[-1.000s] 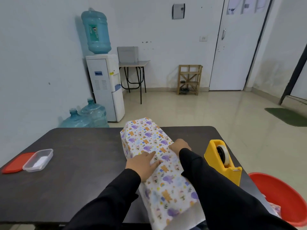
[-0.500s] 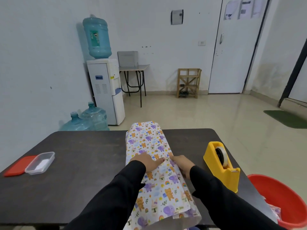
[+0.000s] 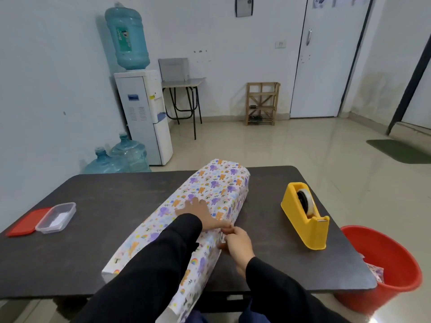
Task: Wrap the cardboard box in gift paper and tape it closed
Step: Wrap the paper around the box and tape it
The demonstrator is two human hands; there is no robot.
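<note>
We see the long cardboard box in white animal-print gift paper (image 3: 210, 192) lying diagonally mid-tabletop, pointing toward one o'clock.

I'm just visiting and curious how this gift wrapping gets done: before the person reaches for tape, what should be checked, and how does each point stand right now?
1. Paper covers the top of the box: ok, the gift paper lies over it with no cardboard showing.
2. Paper held down: ok, the left hand presses flat on top.
3. Side edge under control: ok, the right hand pinches the paper at the side.
4. Tape in reach: ok, the yellow tape dispenser stands on the table to the right.
5. Seam already taped: cannot tell.
6. Near end closed: not ok, the paper hangs open past the table edge.
</note>
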